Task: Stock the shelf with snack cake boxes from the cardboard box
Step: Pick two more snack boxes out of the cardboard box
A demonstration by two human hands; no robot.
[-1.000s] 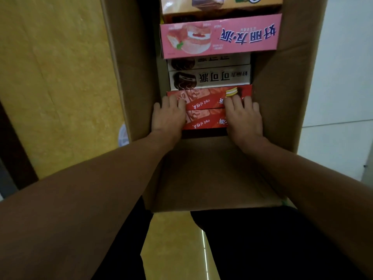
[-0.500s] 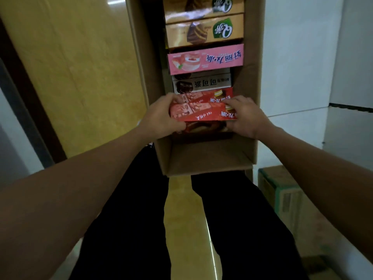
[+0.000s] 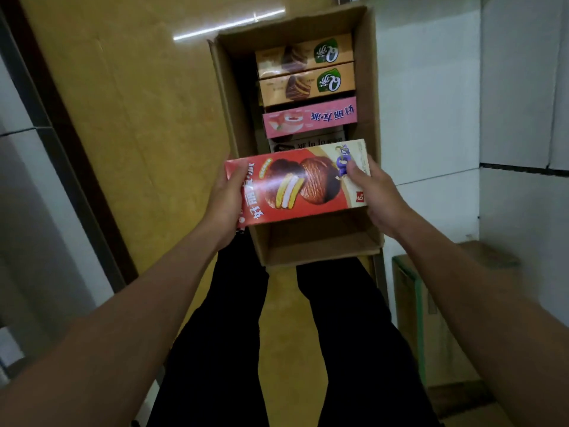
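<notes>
Standing over the open carton, the person has both bare arms stretched forward and down, black trousers showing below them. Furthest left runs a dark strip along the edge of the yellow floor, which catches a bright streak of light. Next comes the left hand, curled round the left end of a red snack cake box, thumb lying on the printed face and the rest of the fingers hidden underneath. That red box is held flat, face up, just above the near end of the cardboard box, showing a picture of chocolate-coated cakes, one cut open to a white filling. Behind it, inside the carton, more boxes stand on edge in a row: a white one mostly hidden by the held box, then a pink box, then two orange boxes at the far end. The near part of the carton, under the lifted box, shows bare cardboard. The right hand grips the pale right end of the red box, thumb pressed on top near the blue lettering, fingers wrapped below. Further right rises a white wall, and low beside it sits a second carton with green tape along its edge.
</notes>
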